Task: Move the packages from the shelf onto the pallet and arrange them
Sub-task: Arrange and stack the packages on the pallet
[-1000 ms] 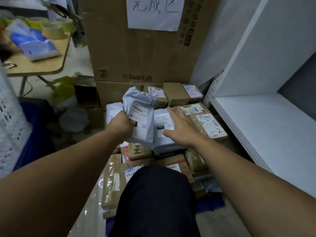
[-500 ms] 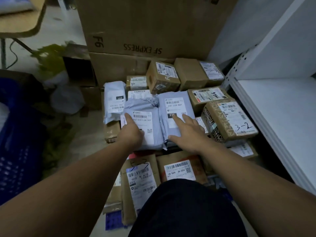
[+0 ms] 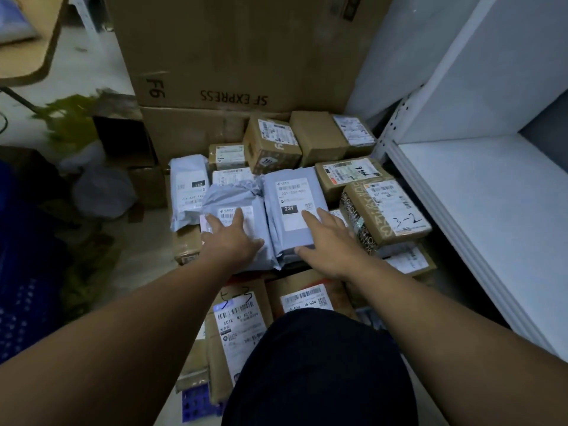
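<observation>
While both hands lie flat on two grey mailing bags, the step in hand looks like arranging rather than carrying. The left hand (image 3: 229, 241) presses the crumpled bag (image 3: 227, 198) and the right hand (image 3: 329, 244) the smoother bag (image 3: 292, 192) labelled 231. The fingers (image 3: 238, 215) are straight and spread, gripping nothing.

The two bags lie side by side, touching, on top of the heap of parcels on the blue pallet (image 3: 196, 404), just beside a taped box (image 3: 384, 210) marked 3-2. Next, I judge, the hands should lift off and turn to the white shelf (image 3: 491, 210) on the right for another parcel. What remains there cannot be told.

Behind the heap stands a large cardboard box (image 3: 246, 50). A table (image 3: 33, 56) corner shows upper left, above a pale floor (image 3: 80, 75).
</observation>
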